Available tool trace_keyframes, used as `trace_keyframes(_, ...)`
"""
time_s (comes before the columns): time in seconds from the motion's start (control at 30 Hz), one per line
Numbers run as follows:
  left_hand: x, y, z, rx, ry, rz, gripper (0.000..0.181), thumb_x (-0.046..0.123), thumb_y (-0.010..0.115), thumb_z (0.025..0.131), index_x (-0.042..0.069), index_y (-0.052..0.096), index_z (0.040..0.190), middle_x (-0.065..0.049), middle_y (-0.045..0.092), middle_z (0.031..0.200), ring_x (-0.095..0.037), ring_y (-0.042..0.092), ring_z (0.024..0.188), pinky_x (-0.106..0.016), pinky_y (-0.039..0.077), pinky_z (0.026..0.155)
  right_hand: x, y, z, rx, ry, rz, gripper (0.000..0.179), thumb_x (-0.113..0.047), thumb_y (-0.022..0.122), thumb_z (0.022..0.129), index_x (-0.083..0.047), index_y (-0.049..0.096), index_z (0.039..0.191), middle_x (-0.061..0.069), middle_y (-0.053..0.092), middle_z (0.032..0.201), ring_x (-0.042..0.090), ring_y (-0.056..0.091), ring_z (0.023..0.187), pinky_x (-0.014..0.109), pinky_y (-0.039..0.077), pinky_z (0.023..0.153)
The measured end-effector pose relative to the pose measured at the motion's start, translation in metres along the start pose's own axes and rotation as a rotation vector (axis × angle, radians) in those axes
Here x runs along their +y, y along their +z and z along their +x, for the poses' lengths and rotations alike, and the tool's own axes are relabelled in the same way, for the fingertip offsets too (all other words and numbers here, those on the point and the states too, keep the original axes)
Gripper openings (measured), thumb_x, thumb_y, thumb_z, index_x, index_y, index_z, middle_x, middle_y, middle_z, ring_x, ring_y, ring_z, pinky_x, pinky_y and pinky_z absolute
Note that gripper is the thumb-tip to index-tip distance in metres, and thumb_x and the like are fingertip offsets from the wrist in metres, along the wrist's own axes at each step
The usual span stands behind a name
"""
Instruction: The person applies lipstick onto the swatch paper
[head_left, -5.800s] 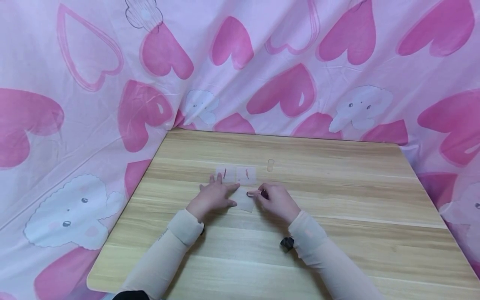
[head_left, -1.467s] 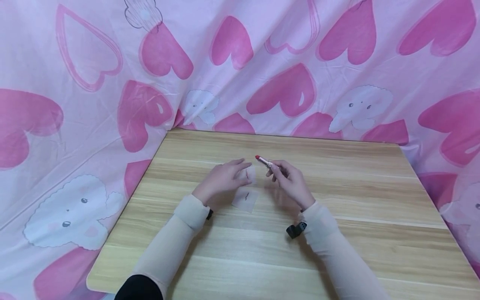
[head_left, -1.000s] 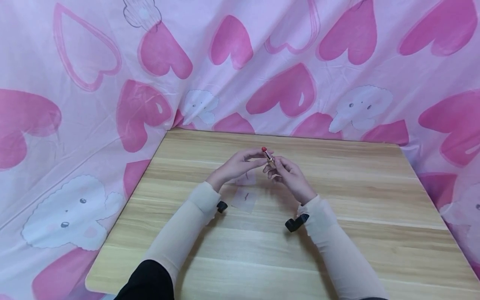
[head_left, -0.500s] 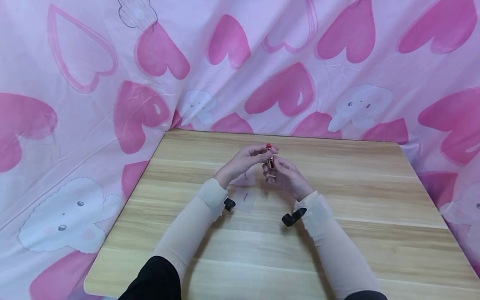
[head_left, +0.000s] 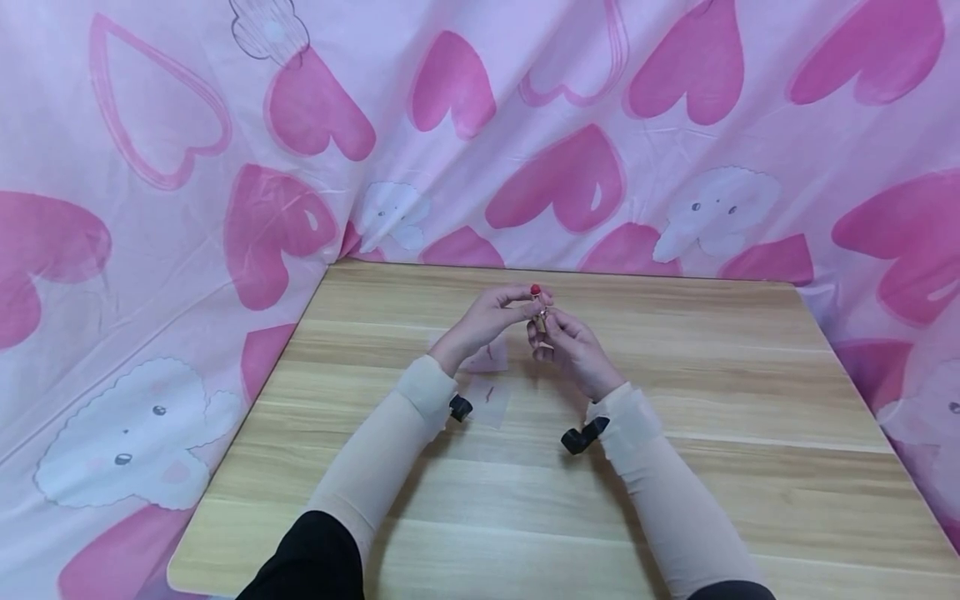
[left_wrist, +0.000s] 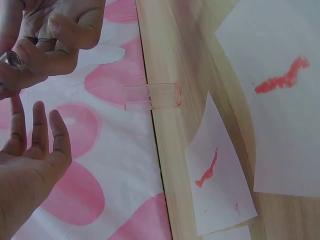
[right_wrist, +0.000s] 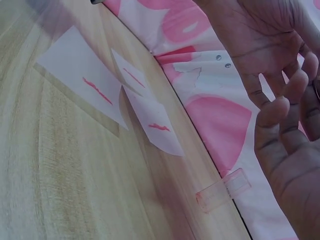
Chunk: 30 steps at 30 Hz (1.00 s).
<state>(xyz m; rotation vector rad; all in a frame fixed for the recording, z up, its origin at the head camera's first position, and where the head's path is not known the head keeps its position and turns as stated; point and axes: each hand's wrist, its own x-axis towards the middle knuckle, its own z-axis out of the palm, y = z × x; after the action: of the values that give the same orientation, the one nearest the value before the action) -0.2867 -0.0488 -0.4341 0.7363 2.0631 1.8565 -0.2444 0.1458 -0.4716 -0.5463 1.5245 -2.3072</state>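
Note:
A lipstick (head_left: 536,290) with a red tip stands nearly upright above the table's far half, between both hands. My left hand (head_left: 487,321) pinches its upper part with thumb and finger; in the left wrist view that hand's other fingers (left_wrist: 37,130) extend. My right hand (head_left: 577,350) grips the lower part, fingers curled. In the wrist views the hands hide most of the lipstick. Below lie small white papers with red streaks: a near one (head_left: 487,404), a farther one (head_left: 487,357), and a third (right_wrist: 131,74), partly behind the left hand in the head view.
A clear cap (left_wrist: 155,96) with reddish smears is on the wooden table (head_left: 675,467), beyond the papers. The hands hide it in the head view. A pink heart-print cloth (head_left: 555,183) hangs behind and left of the table.
The right hand lifted the lipstick from the near paper, where a red streak now shows. The left hand left the papers, came up and took hold of the lipstick, which turned upright.

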Motion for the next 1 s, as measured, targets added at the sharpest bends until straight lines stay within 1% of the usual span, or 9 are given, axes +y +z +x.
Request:
trace_keyframes(0.1,-0.0018,0.0003,0.0006,0.025,-0.017,0.001,0.03,0.034,0.068,0.097,0.018,0.074,0.121,0.008,0.067,0.129,-0.008,0.054,0.127,-0.044,0.04,0.111,0.0013,0.0014,0.0009,0.036,-0.004,-0.029,0.026,-0.029,0.049,0.107,-0.008,0.061,0.117,0.005,0.058,0.101,0.017,0.054,0.089,0.032,0.047,0.075)
trace_keyframes(0.2,-0.0021,0.0007,0.0007,0.055,-0.031,0.014,0.033,0.034,0.069,0.096,0.016,0.073,0.123,0.009,0.066,0.13,-0.008,0.053,0.128,-0.046,0.038,0.112,0.0023,0.0027,0.0018,0.068,-0.012,-0.053,0.026,-0.031,0.052,0.105,-0.01,0.061,0.118,0.005,0.058,0.102,0.017,0.054,0.089,0.03,0.048,0.073)
trace_keyframes(0.3,-0.0012,0.0016,0.0009,0.076,-0.044,0.011,0.038,0.032,0.07,0.096,0.01,0.071,0.126,0.008,0.066,0.13,-0.008,0.051,0.13,-0.046,0.035,0.114,0.0038,0.0043,0.0026,0.101,-0.025,-0.069,0.024,-0.03,0.053,0.105,-0.013,0.063,0.119,0.005,0.059,0.102,0.017,0.055,0.089,0.028,0.048,0.072)
trace_keyframes(0.37,-0.0008,0.0021,0.0008,0.089,-0.049,0.004,0.039,0.032,0.071,0.095,0.008,0.07,0.126,0.007,0.066,0.13,-0.008,0.051,0.13,-0.046,0.034,0.114,0.005,0.005,0.0033,0.121,-0.039,-0.08,0.023,-0.029,0.054,0.105,-0.014,0.065,0.119,0.005,0.06,0.103,0.017,0.055,0.089,0.028,0.049,0.071)
trace_keyframes(0.6,-0.0039,0.0027,0.0006,0.119,-0.032,-0.001,0.036,0.031,0.073,0.094,0.009,0.072,0.123,0.002,0.068,0.129,-0.01,0.053,0.128,-0.046,0.034,0.114,0.007,0.0057,0.0049,0.167,-0.059,-0.13,0.021,-0.027,0.056,0.104,-0.012,0.064,0.117,0.004,0.061,0.105,0.017,0.055,0.088,0.027,0.048,0.069)
trace_keyframes(0.73,-0.007,0.0031,0.0005,0.126,-0.018,-0.006,0.031,0.031,0.072,0.094,0.014,0.074,0.12,0.003,0.068,0.127,-0.01,0.054,0.126,-0.047,0.033,0.114,0.0081,0.0048,0.0053,0.185,-0.049,-0.133,0.02,-0.026,0.057,0.104,-0.01,0.063,0.115,0.005,0.062,0.104,0.016,0.057,0.089,0.027,0.05,0.069)
trace_keyframes(0.8,-0.0079,0.0034,0.0004,0.12,-0.012,-0.004,0.031,0.033,0.071,0.095,0.015,0.074,0.12,0.005,0.068,0.127,-0.009,0.053,0.127,-0.048,0.032,0.115,0.0082,0.0049,0.0049,0.187,-0.047,-0.139,0.023,-0.027,0.056,0.104,-0.009,0.062,0.116,0.005,0.062,0.104,0.016,0.057,0.089,0.027,0.05,0.069)
trace_keyframes(0.9,-0.0088,0.0039,0.0006,0.099,0.001,-0.003,0.036,0.035,0.069,0.096,0.012,0.072,0.124,0.004,0.066,0.131,-0.009,0.051,0.129,-0.051,0.03,0.115,0.0077,0.0055,0.0043,0.183,-0.051,-0.143,0.03,-0.03,0.055,0.104,-0.003,0.061,0.118,0.004,0.062,0.104,0.016,0.057,0.089,0.027,0.05,0.069)
trace_keyframes(1.0,-0.0083,0.0039,0.0004,0.073,0.001,-0.005,0.041,0.036,0.066,0.098,0.01,0.068,0.129,0.002,0.064,0.136,-0.008,0.05,0.131,-0.051,0.029,0.116,0.0066,0.0069,0.0037,0.169,-0.058,-0.137,0.035,-0.032,0.054,0.105,0.0,0.06,0.117,0.005,0.061,0.104,0.016,0.057,0.087,0.027,0.049,0.069)
